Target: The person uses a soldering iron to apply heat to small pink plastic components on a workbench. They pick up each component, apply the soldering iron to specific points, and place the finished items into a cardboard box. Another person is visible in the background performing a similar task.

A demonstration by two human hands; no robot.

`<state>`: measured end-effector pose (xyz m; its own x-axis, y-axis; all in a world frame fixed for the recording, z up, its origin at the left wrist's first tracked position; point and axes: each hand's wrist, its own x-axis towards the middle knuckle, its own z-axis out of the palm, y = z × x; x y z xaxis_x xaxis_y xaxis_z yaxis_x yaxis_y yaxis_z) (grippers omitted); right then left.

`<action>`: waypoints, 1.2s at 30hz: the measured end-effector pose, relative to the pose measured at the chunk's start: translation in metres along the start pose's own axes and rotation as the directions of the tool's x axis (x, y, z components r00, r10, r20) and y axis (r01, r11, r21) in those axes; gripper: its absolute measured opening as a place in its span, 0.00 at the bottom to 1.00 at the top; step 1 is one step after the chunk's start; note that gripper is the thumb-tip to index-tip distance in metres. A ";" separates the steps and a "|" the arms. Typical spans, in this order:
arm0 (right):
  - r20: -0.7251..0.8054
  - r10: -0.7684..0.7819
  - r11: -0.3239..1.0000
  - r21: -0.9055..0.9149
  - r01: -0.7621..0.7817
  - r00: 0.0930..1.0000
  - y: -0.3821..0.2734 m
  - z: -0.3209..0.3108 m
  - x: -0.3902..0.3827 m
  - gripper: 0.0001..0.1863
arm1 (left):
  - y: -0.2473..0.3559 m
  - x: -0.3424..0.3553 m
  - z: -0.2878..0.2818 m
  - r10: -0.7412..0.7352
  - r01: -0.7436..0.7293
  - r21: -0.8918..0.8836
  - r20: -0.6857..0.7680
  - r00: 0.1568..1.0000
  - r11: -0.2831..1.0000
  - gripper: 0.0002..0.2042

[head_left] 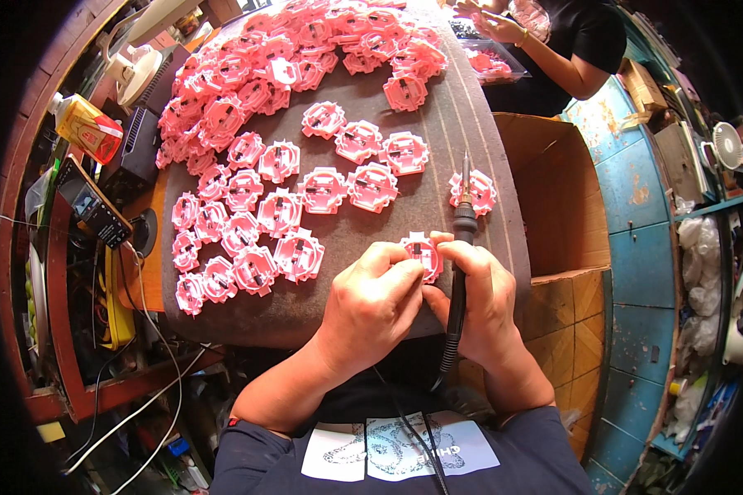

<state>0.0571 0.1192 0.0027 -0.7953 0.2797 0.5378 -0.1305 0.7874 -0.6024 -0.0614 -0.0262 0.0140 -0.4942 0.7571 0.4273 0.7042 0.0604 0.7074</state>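
In front of me, a round pink plastic housing (422, 255) with small black pieces in it is held between my two hands. My left hand (370, 295) is closed, thumb and fingertips pinched at the housing's near-left edge; anything small between them is hidden. My right hand (489, 290) steadies the housing's right side with thumb and fingers, and also carries a soldering iron (465, 223). The iron's tip points away from me, and its cord runs down past my wrist. Just beyond the iron lies another pink housing (480, 193).
Loose rows of pink housings (280, 212) cover the table's left, with a large heap (231, 74) behind. A cardboard box (553, 190) stands right of the table. At the far right, a co-worker's hand (497, 27) is near a tray (491, 64) of pink parts. Cables hang at left.
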 end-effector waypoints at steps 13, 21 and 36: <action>-0.046 -0.048 0.999 0.010 0.048 0.998 0.003 0.004 0.000 0.30 | 0.000 0.000 0.002 0.014 -0.014 0.007 -0.026 1.000 1.000 0.08; -0.053 -0.052 0.999 0.000 0.052 0.997 0.002 0.004 0.000 0.31 | 0.004 0.002 -0.005 -0.034 0.033 -0.010 -0.111 0.993 0.999 0.12; -0.469 0.029 0.940 -0.288 -0.183 0.883 0.029 -0.034 -0.017 0.35 | -0.018 0.036 -0.008 0.083 -0.099 0.446 0.054 0.995 0.890 0.08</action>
<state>0.0872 0.1558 -0.0043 -0.4286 0.5268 0.7340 0.1935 0.8471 -0.4949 -0.0959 -0.0051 0.0216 -0.4055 0.7936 0.4536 0.9025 0.2689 0.3364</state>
